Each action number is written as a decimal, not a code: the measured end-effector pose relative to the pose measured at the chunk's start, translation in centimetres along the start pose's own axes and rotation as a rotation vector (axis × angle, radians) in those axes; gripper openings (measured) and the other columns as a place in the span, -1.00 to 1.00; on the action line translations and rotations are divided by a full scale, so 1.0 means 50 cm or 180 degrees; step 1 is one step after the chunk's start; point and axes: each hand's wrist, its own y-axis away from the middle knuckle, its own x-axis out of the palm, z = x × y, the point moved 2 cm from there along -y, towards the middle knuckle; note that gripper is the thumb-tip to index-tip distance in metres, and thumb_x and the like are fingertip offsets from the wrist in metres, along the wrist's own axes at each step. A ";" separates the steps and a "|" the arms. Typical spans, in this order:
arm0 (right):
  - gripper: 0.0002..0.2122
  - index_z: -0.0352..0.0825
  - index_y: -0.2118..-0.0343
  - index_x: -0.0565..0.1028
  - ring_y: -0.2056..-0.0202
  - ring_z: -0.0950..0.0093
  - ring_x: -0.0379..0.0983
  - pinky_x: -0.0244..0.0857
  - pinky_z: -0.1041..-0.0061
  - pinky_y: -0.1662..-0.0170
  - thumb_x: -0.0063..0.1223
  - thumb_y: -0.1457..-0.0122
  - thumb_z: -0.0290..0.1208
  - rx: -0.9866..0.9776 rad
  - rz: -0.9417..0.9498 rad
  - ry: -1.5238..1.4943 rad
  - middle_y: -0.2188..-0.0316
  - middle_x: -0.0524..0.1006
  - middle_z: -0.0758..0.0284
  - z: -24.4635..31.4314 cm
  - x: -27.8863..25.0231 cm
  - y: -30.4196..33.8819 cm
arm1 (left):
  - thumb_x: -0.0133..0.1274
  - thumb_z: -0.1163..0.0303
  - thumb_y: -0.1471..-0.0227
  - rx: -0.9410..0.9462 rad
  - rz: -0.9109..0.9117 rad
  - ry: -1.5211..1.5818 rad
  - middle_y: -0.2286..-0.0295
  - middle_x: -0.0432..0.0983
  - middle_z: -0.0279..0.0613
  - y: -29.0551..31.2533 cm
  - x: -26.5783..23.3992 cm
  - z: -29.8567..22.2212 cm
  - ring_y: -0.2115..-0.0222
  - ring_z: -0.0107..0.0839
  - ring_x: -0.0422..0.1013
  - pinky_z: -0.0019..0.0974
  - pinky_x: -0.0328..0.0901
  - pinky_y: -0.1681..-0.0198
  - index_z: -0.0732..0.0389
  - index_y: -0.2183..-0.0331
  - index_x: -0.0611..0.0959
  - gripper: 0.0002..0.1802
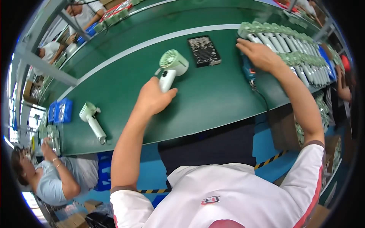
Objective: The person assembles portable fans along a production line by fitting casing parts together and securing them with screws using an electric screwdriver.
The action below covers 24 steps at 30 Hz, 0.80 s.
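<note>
My left hand (154, 95) is closed around the white handle of a handheld fan (175, 62). The fan's round, light-green head points away from me, and a dark switch panel shows on its handle. Over at the right, my right hand (260, 55) lies across a teal and black electric screwdriver (249, 72), fingers stretched past its side; the thumb is hidden. The tool's cord runs down over the table's near edge. Between the hands, farther back, lies a black tray (205, 60) holding rows of small screws.
A second handheld fan (93, 121) lies at the left of the green table (213, 102). Many similar fans (281, 41) are lined up at the far right. Blue bins (62, 110) stand at the left end, near a seated co-worker (61, 178). A cardboard box (283, 129) is below the right edge.
</note>
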 end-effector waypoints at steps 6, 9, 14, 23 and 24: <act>-0.55 -0.33 -0.16 0.44 0.02 0.09 0.50 0.41 0.23 -0.06 0.11 -0.16 -0.62 -0.0488 -0.0632 -0.1360 0.00 0.53 0.12 0.140 -0.101 -0.114 | 0.21 0.15 0.00 -0.0176 -0.0012 -0.0242 0.14 0.57 0.38 0.050 0.011 -0.018 0.10 0.16 0.54 -0.01 0.40 -0.03 0.54 0.07 0.51 -0.35; -0.51 -0.32 -0.19 0.42 0.00 0.10 0.48 0.40 0.23 -0.06 0.20 -0.16 -0.53 -0.0748 -0.0567 -0.1665 -0.01 0.50 0.11 0.207 -0.121 -0.162 | 0.25 0.17 -0.01 -0.0069 0.0071 -0.0364 0.16 0.57 0.40 0.067 0.022 -0.037 0.09 0.20 0.54 0.00 0.40 -0.02 0.54 0.09 0.51 -0.37; -0.39 -0.37 -0.21 0.41 0.01 0.10 0.48 0.37 0.24 -0.06 0.35 -0.08 -0.35 -0.0960 0.0294 -0.1336 0.04 0.47 0.08 0.264 -0.131 -0.207 | 0.34 0.13 0.00 0.0480 -0.0135 -0.0406 0.24 0.59 0.39 0.093 0.060 -0.054 0.15 0.20 0.54 0.03 0.42 0.07 0.51 0.24 0.58 -0.43; -0.34 -0.40 -0.13 0.49 0.03 0.09 0.48 0.37 0.17 -0.03 0.44 0.14 -0.51 -0.1518 0.0788 -0.1366 0.09 0.51 0.13 0.274 -0.177 -0.212 | 0.26 0.24 -0.10 0.0630 0.1154 0.0789 0.55 0.60 -0.22 0.102 0.049 -0.060 0.58 -0.53 0.46 -0.37 0.40 0.45 0.41 0.21 0.70 -0.62; -0.35 -0.41 -0.11 0.50 0.02 0.08 0.47 0.38 0.18 -0.03 0.43 0.16 -0.51 -0.1379 0.0910 -0.1298 0.07 0.51 0.12 0.283 -0.184 -0.215 | 0.27 0.30 -0.07 0.0906 0.0767 0.0801 0.50 0.62 -0.21 0.065 0.028 -0.044 0.55 -0.53 0.46 -0.40 0.40 0.43 0.40 0.17 0.69 -0.63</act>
